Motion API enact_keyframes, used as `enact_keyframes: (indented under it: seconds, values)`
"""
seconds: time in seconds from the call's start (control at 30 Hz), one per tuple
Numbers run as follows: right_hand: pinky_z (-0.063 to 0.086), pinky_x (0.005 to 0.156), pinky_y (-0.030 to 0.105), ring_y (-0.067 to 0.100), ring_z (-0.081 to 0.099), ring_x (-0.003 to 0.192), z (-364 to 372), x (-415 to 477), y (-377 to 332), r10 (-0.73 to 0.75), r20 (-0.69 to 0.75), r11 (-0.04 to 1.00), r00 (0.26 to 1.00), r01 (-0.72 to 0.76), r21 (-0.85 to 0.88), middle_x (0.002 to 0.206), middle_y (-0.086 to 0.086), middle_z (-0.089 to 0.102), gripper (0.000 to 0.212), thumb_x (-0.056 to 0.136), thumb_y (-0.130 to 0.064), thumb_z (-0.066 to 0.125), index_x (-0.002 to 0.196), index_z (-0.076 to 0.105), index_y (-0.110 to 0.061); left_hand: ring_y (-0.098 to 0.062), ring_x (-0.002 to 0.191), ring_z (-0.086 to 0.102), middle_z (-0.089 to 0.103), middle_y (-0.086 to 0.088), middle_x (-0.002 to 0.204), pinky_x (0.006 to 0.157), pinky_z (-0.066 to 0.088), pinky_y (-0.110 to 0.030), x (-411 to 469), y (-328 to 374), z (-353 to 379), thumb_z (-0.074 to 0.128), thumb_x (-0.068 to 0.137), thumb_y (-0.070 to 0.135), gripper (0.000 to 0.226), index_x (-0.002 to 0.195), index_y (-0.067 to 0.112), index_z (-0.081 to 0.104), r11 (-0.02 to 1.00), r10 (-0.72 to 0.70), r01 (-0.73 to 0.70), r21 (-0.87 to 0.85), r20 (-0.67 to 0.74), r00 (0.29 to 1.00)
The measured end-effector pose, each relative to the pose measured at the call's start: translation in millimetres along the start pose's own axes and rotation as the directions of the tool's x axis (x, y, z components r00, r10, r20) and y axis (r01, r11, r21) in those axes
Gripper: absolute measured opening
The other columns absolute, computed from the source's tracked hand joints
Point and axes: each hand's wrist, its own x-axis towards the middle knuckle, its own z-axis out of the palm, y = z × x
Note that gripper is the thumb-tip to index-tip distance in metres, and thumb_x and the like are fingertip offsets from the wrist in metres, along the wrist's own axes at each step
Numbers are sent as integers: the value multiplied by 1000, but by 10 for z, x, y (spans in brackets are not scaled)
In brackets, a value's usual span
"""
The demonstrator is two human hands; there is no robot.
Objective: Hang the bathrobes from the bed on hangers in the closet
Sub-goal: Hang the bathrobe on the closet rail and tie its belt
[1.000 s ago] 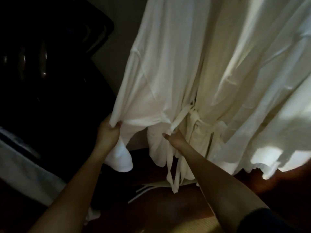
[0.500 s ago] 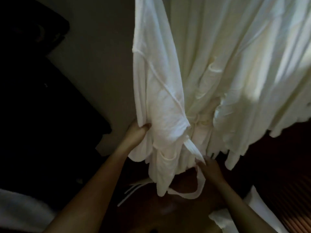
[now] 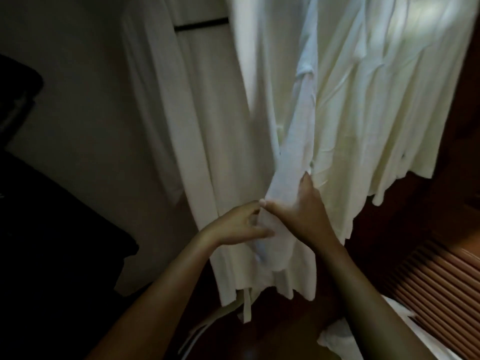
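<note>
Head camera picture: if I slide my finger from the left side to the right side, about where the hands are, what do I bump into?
Dark furniture → pale wall → hanging white bathrobe → left hand → right hand, gripping a bathrobe fold → cream bathrobes → slatted wooden panel.

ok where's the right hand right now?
Head view, just right of centre: the right hand grips a hanging fold of the white bathrobe, with the left hand at the same fold on its left.
</note>
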Motion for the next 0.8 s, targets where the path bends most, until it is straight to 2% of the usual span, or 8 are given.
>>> enact_keyframes:
  seconds: [0.17,0.27,0.33,0.37,0.43,0.53,0.67,0.8]
  values:
    - [52,81,39,34,66,98,275,245,50,43,-245,994,968,-66,-85,103,11,68,42,86,-42,70,111,63,-9,6,93,68,73,9,110,93,57,-35,-148,-252,-972,73,91,6,39,123,27,68,993,75,-107,-47,-442,894]
    - [54,78,38,29,68,86,208,273,100,98,-271,993,958,-113,-42,90,8,70,32,88,-40,70,95,66,-9,-8,108,66,66,1,120,95,54,-27,-278,-319,-1706,69,90,0,44,132,10,61,960,-29,-241,-140,-911,412]
    - [53,77,37,26,67,84,147,281,107,128,-243,991,961,-136,-15,87,6,69,29,90,-38,71,91,65,-10,-19,129,55,48,-7,146,105,50,-30,-299,-454,-2085,81,83,21,79,149,15,39,959,-59,-263,-104,-983,174]
    - [51,77,35,24,64,83,117,280,89,139,-214,990,967,-144,-3,87,5,67,27,91,-37,71,92,63,-11,-20,137,47,39,-7,154,111,46,-35,-249,-580,-2214,86,77,34,99,156,17,27,960,-88,-243,-138,-974,207]
    - [45,77,30,20,59,84,80,301,40,165,-152,986,975,-163,21,90,3,62,24,93,-35,71,99,60,-15,-14,141,45,39,-2,159,114,42,-36,-131,-742,-2271,89,63,60,123,160,23,24,917,-219,-192,-349,-844,490]
    - [48,80,30,19,63,91,113,395,58,206,-110,977,972,-197,83,97,0,64,36,93,-38,71,114,65,-9,-9,110,69,67,-1,134,93,55,-27,-82,-787,-2001,93,31,74,117,131,20,63,796,-313,-19,-606,-438,842]
    - [57,93,41,17,68,108,258,439,-44,154,43,969,987,-159,190,117,-3,69,49,89,-43,73,131,58,-21,-13,121,60,63,8,131,108,44,-32,-19,-403,-1552,94,61,51,85,134,21,60,908,-245,118,-403,-281,928]
    - [42,110,25,-1,43,136,603,272,-477,-29,223,994,974,5,109,148,-15,42,91,69,-65,83,142,33,-46,-9,133,49,55,11,141,102,38,-26,51,254,-1198,70,75,75,90,146,22,55,975,-147,98,-198,-254,956]
